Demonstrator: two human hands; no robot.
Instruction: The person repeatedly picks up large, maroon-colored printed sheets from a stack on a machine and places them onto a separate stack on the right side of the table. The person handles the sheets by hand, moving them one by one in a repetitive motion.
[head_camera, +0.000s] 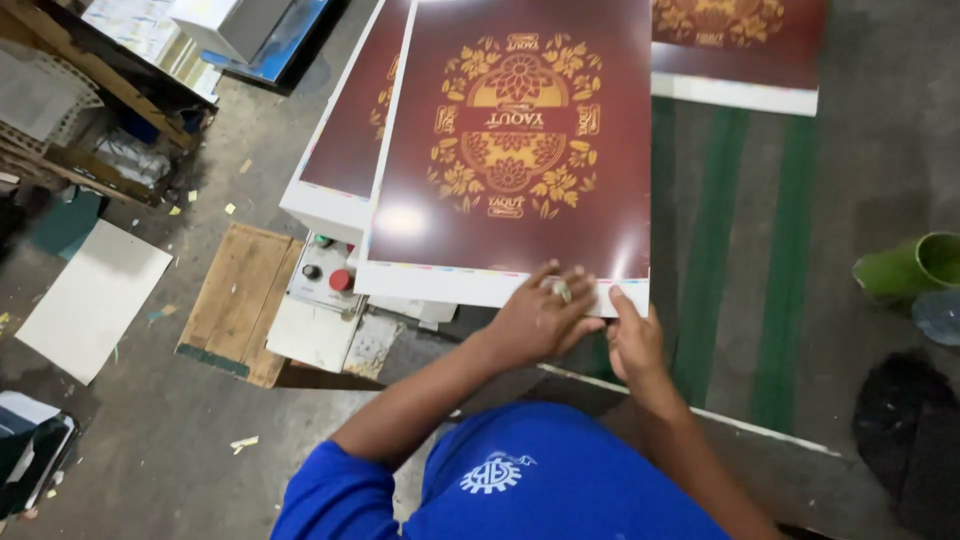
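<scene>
Top of big dark red printed sheet (520, 140) cut off by edge. Green plastic cup (915, 265) cut off too. Black bundle (905, 440) too dark to tell.

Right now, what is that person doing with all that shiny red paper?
A person in a blue shirt has both hands on the near edge of a stack of dark red sheets with gold flower patterns. The left hand lies flat on the top corner; the right hand pinches the edge. More stacks lie beside it.
</scene>
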